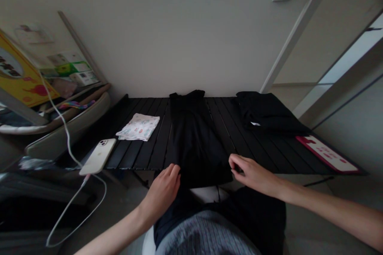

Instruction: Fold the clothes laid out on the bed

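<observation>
A long black garment (196,139) lies lengthwise over the black slatted table (140,155). Its far end is bunched near the wall, and its near end hangs slightly past the front edge; the frame does not show exactly what kind of garment it is. My left hand (166,185) is closed at the near left corner, fingers pinching the cloth. At the near right edge, my right hand (249,171) is curled with thumb and forefinger closed on the fabric. The pinched cloth is mostly hidden by the fingers.
A folded white printed cloth (139,126) and a phone (98,156) with a white cable (64,123) are on the left. Folded black clothes (266,113) lie at the right, beside a red-and-white card (327,154). A cart (74,115) borders the left; a wall (185,36) stands behind.
</observation>
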Available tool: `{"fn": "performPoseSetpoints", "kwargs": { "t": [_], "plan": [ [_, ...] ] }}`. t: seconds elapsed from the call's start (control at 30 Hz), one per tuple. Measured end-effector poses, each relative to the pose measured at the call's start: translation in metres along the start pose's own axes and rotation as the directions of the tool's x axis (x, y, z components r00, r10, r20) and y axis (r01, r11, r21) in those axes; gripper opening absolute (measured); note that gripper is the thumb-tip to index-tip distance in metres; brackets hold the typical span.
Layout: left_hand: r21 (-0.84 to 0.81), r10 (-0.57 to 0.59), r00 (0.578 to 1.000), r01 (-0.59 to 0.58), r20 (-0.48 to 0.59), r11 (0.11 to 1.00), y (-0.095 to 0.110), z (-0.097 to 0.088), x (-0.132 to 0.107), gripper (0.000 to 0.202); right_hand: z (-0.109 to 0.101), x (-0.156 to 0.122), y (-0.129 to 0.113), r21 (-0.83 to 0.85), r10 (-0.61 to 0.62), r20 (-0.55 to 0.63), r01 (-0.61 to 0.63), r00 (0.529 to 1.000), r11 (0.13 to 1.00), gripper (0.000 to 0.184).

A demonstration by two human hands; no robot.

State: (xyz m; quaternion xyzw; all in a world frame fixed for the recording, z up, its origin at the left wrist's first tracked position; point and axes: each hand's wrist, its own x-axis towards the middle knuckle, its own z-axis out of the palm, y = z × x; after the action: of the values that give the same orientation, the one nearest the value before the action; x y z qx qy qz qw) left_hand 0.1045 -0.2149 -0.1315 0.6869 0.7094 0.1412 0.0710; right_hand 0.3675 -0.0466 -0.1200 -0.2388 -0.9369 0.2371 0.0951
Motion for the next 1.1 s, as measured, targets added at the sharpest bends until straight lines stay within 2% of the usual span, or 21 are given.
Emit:
{"fn": "performPoseSetpoints", "kwargs": {
  "t": [0.07,0.13,0.2,0.23,0.3,0.37,0.4,0.47,0.5,0.57,0.63,0.7,0.77,0.87,0.93,1.03,1.1],
  "plan": [
    [-0.055,-0.024,0.999,0.022,-0.036,0.998,0.003,-0.008,-0.004,0.018,-0.001,-0.004,-0.005,-0.042,0.001,-0.131,-0.006,0.991,0.999,0.016],
    [-0.082,-0.033,0.996,0.026,-0.088,0.996,0.006,-0.013,-0.009,0.017,0.003,-0.012,-0.008,-0.158,-0.050,-0.251,0.010,0.967,0.987,0.024],
    [-0.090,-0.026,0.995,0.017,-0.092,0.996,0.009,-0.015,-0.014,0.017,0.010,-0.021,-0.009,-0.297,-0.099,-0.272,0.015,0.957,0.955,0.036],
    [-0.084,-0.016,0.998,0.012,-0.053,0.996,0.011,-0.015,-0.016,0.020,0.013,-0.025,-0.010,-0.357,-0.097,-0.238,0.005,0.966,0.934,0.041],
    [-0.053,0.031,0.993,-0.025,0.115,0.998,0.013,-0.013,-0.020,0.027,0.020,-0.031,-0.011,-0.429,-0.040,-0.089,-0.002,0.995,0.903,0.043],
    [-0.030,0.086,0.956,-0.080,0.279,0.996,0.013,-0.011,-0.021,0.025,0.022,-0.032,-0.012,-0.451,0.025,0.067,0.008,0.997,0.893,0.030],
    [-0.022,0.100,0.947,-0.098,0.305,0.995,0.012,-0.010,-0.020,0.025,0.021,-0.031,-0.011,-0.449,0.032,0.107,0.020,0.994,0.893,0.026],
    [0.023,0.113,0.964,-0.122,0.241,0.992,0.005,-0.009,-0.016,0.029,0.018,-0.026,-0.008,-0.440,-0.021,0.097,0.062,0.995,0.896,0.026],
    [0.068,0.123,0.977,-0.136,0.177,0.988,0.000,-0.007,-0.013,0.034,0.017,-0.022,-0.004,-0.435,-0.074,0.075,0.099,0.994,0.895,0.035],
    [0.175,0.198,0.976,-0.212,0.090,0.962,-0.012,-0.003,-0.005,0.050,0.018,-0.014,0.006,-0.431,-0.204,0.075,0.216,0.976,0.876,0.071],
    [0.271,0.309,0.946,-0.323,0.093,0.907,-0.024,0.006,0.003,0.068,0.023,-0.006,0.019,-0.453,-0.303,0.114,0.321,0.946,0.832,0.091],
    [0.334,0.385,0.915,-0.402,0.119,0.853,-0.033,0.017,0.011,0.075,0.032,0.002,0.032,-0.488,-0.358,0.145,0.382,0.922,0.785,0.092],
    [0.350,0.424,0.897,-0.441,0.129,0.827,-0.039,0.028,0.018,0.071,0.041,0.008,0.041,-0.502,-0.398,0.163,0.423,0.903,0.754,0.087],
    [0.253,0.487,0.865,-0.501,0.119,0.828,-0.040,0.034,0.024,0.059,0.045,0.015,0.044,-0.460,-0.452,0.171,0.477,0.875,0.749,0.072],
    [0.112,0.511,0.851,-0.523,0.119,0.845,-0.036,0.029,0.025,0.052,0.039,0.016,0.039,-0.399,-0.458,0.163,0.483,0.874,0.779,0.065],
    [-0.191,0.508,0.841,-0.476,0.185,0.858,-0.024,0.008,0.022,0.051,0.015,0.014,0.020,-0.235,-0.390,0.246,0.445,0.887,0.864,0.058],
    [-0.412,0.526,0.804,-0.395,0.278,0.821,-0.013,-0.011,0.020,0.045,-0.008,0.014,0.001,-0.089,-0.322,0.387,0.382,0.864,0.920,0.046]
  ]
}}
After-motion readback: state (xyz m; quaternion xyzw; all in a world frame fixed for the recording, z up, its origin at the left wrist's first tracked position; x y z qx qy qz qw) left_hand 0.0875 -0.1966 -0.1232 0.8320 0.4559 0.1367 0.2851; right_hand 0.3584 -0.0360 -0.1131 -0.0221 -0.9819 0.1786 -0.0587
